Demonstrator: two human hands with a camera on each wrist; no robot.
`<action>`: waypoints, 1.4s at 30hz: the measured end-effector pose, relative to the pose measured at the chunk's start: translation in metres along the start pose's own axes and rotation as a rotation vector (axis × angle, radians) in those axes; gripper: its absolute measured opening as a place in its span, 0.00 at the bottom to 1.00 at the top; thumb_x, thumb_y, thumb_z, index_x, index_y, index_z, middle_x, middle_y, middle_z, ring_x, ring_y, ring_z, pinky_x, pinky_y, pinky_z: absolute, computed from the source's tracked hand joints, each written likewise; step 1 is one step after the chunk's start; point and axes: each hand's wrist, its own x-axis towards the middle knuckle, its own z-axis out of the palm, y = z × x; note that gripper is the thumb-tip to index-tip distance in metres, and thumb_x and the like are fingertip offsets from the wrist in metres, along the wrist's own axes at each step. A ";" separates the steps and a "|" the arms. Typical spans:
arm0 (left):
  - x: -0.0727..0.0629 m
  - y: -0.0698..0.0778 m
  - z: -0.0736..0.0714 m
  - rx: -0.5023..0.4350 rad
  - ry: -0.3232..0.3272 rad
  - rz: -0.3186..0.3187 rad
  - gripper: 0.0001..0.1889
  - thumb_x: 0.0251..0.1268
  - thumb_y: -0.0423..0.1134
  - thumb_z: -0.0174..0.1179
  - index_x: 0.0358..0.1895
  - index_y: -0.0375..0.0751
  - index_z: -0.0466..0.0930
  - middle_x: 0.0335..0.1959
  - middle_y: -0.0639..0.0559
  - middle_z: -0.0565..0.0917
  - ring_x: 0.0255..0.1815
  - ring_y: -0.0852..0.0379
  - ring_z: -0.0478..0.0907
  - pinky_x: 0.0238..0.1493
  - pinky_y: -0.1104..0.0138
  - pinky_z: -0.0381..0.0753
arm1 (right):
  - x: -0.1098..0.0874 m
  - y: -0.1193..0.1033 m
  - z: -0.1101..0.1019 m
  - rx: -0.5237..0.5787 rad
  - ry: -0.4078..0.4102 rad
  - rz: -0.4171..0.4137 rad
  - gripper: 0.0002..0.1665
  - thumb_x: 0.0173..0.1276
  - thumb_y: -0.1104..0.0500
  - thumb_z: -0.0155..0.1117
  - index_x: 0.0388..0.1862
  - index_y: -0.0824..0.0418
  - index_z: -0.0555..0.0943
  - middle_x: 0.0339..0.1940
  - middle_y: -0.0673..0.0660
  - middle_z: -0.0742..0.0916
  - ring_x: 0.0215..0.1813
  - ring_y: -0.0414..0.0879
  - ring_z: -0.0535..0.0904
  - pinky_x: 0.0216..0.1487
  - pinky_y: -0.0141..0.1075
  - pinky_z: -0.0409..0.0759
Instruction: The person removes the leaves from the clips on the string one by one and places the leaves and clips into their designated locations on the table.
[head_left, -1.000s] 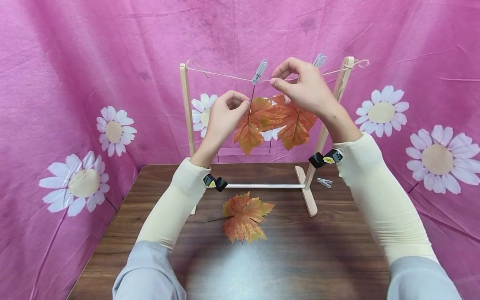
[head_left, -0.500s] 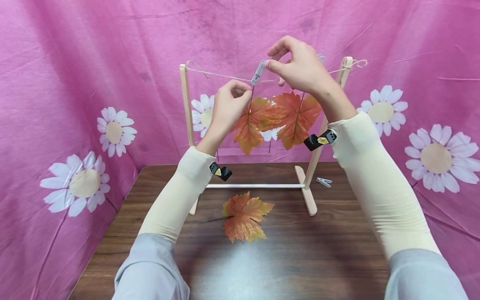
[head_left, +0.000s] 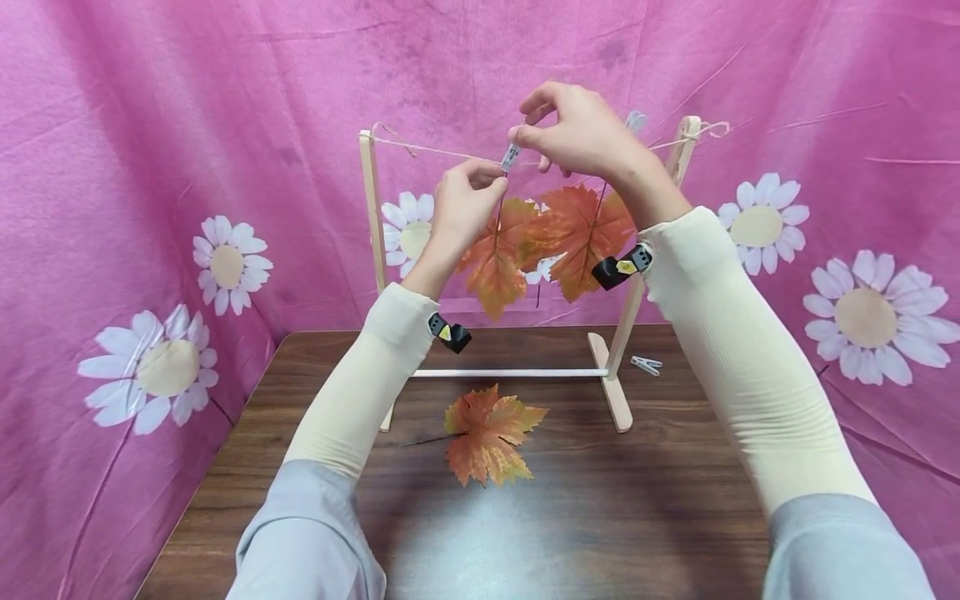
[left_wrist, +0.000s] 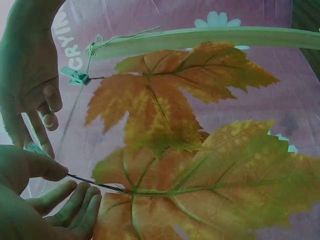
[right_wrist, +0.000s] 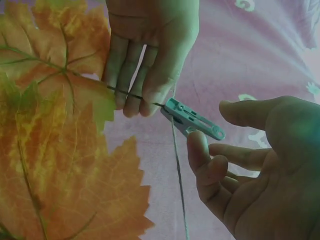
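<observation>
My left hand [head_left: 468, 200] pinches the dark stem [right_wrist: 131, 95] of an orange leaf [left_wrist: 200, 192], just below a pale clothespin [right_wrist: 190, 120]. The clothespin's jaw end sits at the string [right_wrist: 181, 185], where the stem meets it. Around the clothespin's upper end is my right hand [head_left: 577, 129]. In the right wrist view its index fingertip is right at the clothespin's side, while the thumb stands apart from it. A second orange leaf [head_left: 588, 233] hangs to the right, its stem in another clothespin [left_wrist: 76, 76]. The right thumb hides the near clothespin's top in the head view.
A wooden frame [head_left: 617, 346] holds the string between two posts, with a white crossbar [head_left: 510, 373] low down. On the brown table [head_left: 585, 500] lie a third leaf [head_left: 491, 437] and a loose clothespin [head_left: 647, 365]. A pink flowered cloth [head_left: 300, 75] hangs behind.
My right hand has risen off the string and come left to the clothespin's upper end. My left hand has slid up the stem, closer to the clothespin.
</observation>
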 end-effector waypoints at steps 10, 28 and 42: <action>0.001 0.001 0.003 -0.073 -0.032 -0.033 0.09 0.74 0.39 0.66 0.49 0.39 0.92 0.40 0.47 0.93 0.40 0.58 0.88 0.40 0.72 0.80 | 0.003 0.008 0.008 0.016 0.013 0.005 0.31 0.80 0.42 0.62 0.74 0.55 0.77 0.59 0.51 0.85 0.25 0.35 0.82 0.25 0.28 0.78; 0.001 0.003 0.002 -0.182 -0.036 0.016 0.08 0.74 0.33 0.65 0.46 0.32 0.90 0.33 0.47 0.90 0.32 0.60 0.83 0.33 0.73 0.77 | 0.005 0.007 0.010 0.149 0.118 -0.017 0.21 0.76 0.52 0.71 0.62 0.60 0.85 0.34 0.40 0.88 0.22 0.33 0.82 0.29 0.29 0.73; 0.003 0.004 0.003 -0.300 -0.038 -0.003 0.08 0.75 0.30 0.64 0.48 0.28 0.88 0.31 0.48 0.88 0.30 0.62 0.83 0.40 0.68 0.89 | 0.002 0.009 0.010 0.262 0.239 -0.026 0.12 0.70 0.58 0.77 0.49 0.62 0.89 0.23 0.37 0.86 0.19 0.34 0.81 0.23 0.26 0.74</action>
